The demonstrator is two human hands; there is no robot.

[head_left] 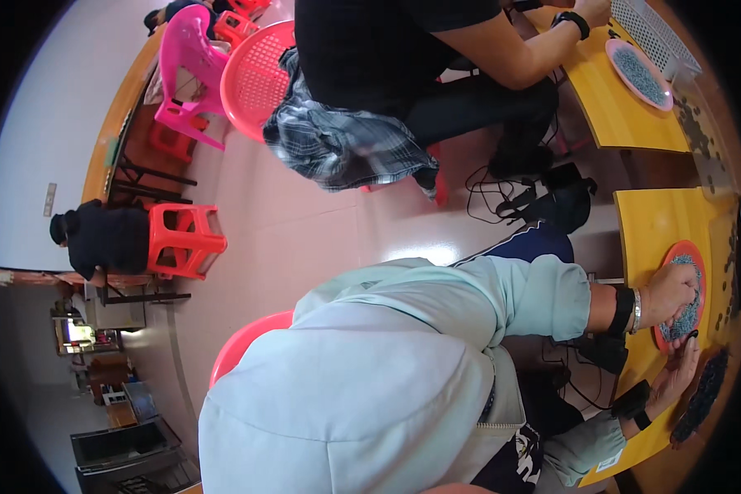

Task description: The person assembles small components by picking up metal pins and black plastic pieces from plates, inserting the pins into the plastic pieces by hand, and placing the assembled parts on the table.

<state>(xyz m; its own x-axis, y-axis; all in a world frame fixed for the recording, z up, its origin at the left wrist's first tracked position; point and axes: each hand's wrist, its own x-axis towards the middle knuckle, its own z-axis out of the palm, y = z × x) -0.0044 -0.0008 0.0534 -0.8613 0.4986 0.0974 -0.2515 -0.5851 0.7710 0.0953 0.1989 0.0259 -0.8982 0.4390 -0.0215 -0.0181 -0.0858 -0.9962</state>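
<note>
Both my hands are at the right, over a yellow table [631, 239]. My left hand [668, 295] is closed, its curled fingers down in a red plate [667, 257] of small blue-grey pieces [680, 323]. What its fingertips pinch is hidden. My right hand [678, 380] lies beside the plate's near rim, fingers drawn toward a small black piece [693, 333] that appears held at their tips. A black band and a bracelet circle my left wrist. Close to my right hand lies a heap of dark pieces [703, 397].
Dark round pieces [726, 284] lie scattered beyond the plate. A person in black [370, 58] sits at another yellow table with a pink plate [639, 76] and a white basket [657, 34]. A black bag [564, 202] and cables occupy the floor. Red stools [185, 239] stand behind.
</note>
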